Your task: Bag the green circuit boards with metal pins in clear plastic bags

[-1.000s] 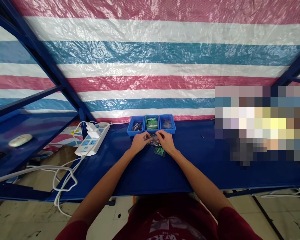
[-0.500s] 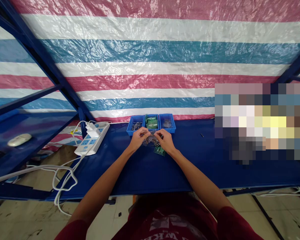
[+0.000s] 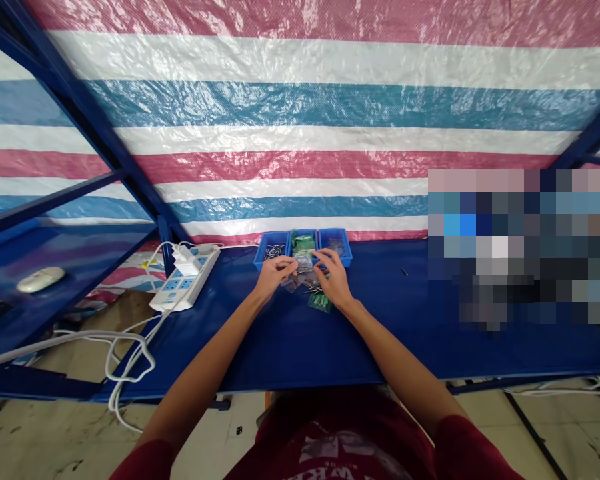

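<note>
My left hand (image 3: 271, 276) pinches a small clear plastic bag (image 3: 303, 264) between thumb and fingers, above the blue table. My right hand (image 3: 336, 279) is at the bag's right side, thumb and fingers apart; whether a fingertip touches the bag I cannot tell. Below the hands lie more clear bags (image 3: 293, 283), a few dark screw-like pieces (image 3: 312, 290) and a green packet (image 3: 320, 302). Just behind stand three joined blue bins: the left bin (image 3: 258, 256) has metal screws (image 3: 274, 251), the middle one green packets (image 3: 303, 243), the right bin (image 3: 348, 254) clear bags.
A white power strip (image 3: 185, 279) with plugs and cables stands at the left of the blue table (image 3: 400, 327). One small dark piece (image 3: 405, 272) lies to the right. Striped sheeting (image 3: 300, 163) hangs behind. A mouse (image 3: 41, 280) rests on the neighbouring table. The far right is pixelated.
My right hand's fingers have parted from their pinch on the bag and spread. The bag now shows more fully, held by my left hand.
</note>
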Tool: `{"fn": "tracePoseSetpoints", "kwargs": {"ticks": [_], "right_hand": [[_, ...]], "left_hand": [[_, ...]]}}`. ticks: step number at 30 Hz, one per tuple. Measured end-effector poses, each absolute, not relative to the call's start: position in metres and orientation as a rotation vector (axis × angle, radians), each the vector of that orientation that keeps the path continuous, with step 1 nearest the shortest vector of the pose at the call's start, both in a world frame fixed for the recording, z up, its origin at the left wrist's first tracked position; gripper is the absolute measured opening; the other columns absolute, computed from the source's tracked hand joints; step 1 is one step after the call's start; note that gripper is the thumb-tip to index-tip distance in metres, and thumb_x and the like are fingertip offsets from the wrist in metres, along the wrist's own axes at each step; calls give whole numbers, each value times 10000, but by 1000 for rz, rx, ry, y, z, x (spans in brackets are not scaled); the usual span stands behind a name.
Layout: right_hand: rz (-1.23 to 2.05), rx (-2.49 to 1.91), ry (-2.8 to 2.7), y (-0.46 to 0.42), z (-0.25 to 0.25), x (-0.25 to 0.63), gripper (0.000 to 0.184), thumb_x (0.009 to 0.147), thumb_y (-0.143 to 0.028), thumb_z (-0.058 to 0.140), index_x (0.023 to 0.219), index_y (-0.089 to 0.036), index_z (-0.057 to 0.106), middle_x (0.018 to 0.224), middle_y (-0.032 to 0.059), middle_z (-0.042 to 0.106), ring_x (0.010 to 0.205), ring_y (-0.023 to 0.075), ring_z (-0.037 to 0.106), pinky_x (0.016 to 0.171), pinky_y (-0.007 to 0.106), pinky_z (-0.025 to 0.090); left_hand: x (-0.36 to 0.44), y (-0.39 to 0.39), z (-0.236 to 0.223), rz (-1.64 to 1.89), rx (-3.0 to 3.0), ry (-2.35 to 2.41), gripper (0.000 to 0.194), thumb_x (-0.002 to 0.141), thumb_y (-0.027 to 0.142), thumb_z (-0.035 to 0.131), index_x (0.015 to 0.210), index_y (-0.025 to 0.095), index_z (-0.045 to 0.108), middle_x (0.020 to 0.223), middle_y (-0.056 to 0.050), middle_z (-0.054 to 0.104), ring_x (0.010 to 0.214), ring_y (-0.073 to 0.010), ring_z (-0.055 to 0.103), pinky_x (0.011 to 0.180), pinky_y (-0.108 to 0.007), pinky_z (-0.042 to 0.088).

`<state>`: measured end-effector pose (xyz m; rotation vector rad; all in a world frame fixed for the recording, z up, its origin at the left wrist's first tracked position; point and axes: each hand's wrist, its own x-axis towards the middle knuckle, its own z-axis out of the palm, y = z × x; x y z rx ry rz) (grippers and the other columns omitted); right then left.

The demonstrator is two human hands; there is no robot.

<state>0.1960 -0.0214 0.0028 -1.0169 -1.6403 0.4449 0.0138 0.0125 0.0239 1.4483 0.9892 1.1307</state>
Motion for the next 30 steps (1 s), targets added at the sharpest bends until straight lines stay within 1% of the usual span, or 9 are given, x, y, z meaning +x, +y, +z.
{"fn": "tracePoseSetpoints", "kwargs": {"ticks": [4, 6, 10, 14, 17, 19, 22, 26, 30], "right_hand": [[379, -1009, -1694, -20, 0, 194, 272, 919, -371, 480, 1090, -269, 666, 1289, 107, 466, 977, 224, 584, 734, 360, 568], [380, -993, -1690, -19, -2, 193, 249, 918, -355, 484, 1041, -262, 679, 1284, 104, 479, 997, 226, 583, 764, 370, 567], [422, -1002, -1667, -19, 0, 193, 225, 911, -337, 492, 935, -226, 686, 1136, 99, 595, 957, 206, 607, 804, 344, 538], [528, -1040, -1604, -22, 3, 191, 249, 905, -364, 488, 875, -201, 672, 887, 65, 672, 801, 186, 628, 736, 302, 522], [611, -1059, -1554, -23, 4, 191, 243, 876, -372, 519, 949, -194, 667, 815, 45, 673, 674, 168, 619, 678, 289, 514], [652, -1076, -1510, -23, 4, 191, 291, 883, -367, 498, 1077, -200, 637, 775, 27, 659, 615, 155, 603, 655, 285, 512], [681, -1012, -1496, -23, 4, 194, 352, 931, -329, 376, 1189, -214, 586, 844, 38, 645, 630, 143, 602, 652, 285, 522], [552, -915, -1616, -22, 5, 196, 289, 906, -311, 433, 1060, -221, 659, 1142, 101, 576, 897, 181, 614, 746, 312, 533], [528, -961, -1636, -21, 6, 193, 226, 873, -362, 522, 849, -208, 686, 1021, 91, 627, 915, 196, 608, 783, 317, 516]], "left_hand": [[15, 9, 28, 1109, 1356, 912, 542, 663, 403, 780, 1126, 173, 617, 541, 22, 597, 385, -53, 373, 392, -181, 265], [16, 7, 31, 1109, 1330, 880, 570, 653, 402, 788, 1145, 181, 606, 536, 32, 578, 393, -55, 383, 394, -177, 265], [16, 6, 33, 1071, 1321, 845, 434, 682, 447, 755, 994, 158, 667, 555, 20, 544, 418, -62, 396, 396, -184, 274], [16, 8, 29, 1132, 1512, 882, 395, 747, 524, 668, 810, 137, 713, 620, -14, 548, 460, -74, 426, 417, -203, 312], [16, 9, 25, 1117, 1690, 937, 329, 714, 473, 715, 711, 144, 708, 690, -40, 616, 553, -111, 517, 497, -217, 391], [17, 9, 23, 1040, 1681, 951, 318, 709, 460, 720, 681, 144, 687, 624, -33, 611, 536, -121, 517, 493, -223, 390], [17, 9, 23, 968, 1553, 948, 326, 699, 456, 731, 786, 148, 666, 528, -4, 579, 427, -92, 436, 414, -205, 314], [15, 7, 27, 991, 1420, 888, 420, 691, 405, 763, 1011, 180, 609, 527, 33, 561, 398, -66, 404, 402, -179, 282], [15, 7, 29, 983, 1372, 853, 399, 717, 460, 734, 966, 172, 613, 530, 41, 516, 407, -58, 396, 392, -170, 259]]}}
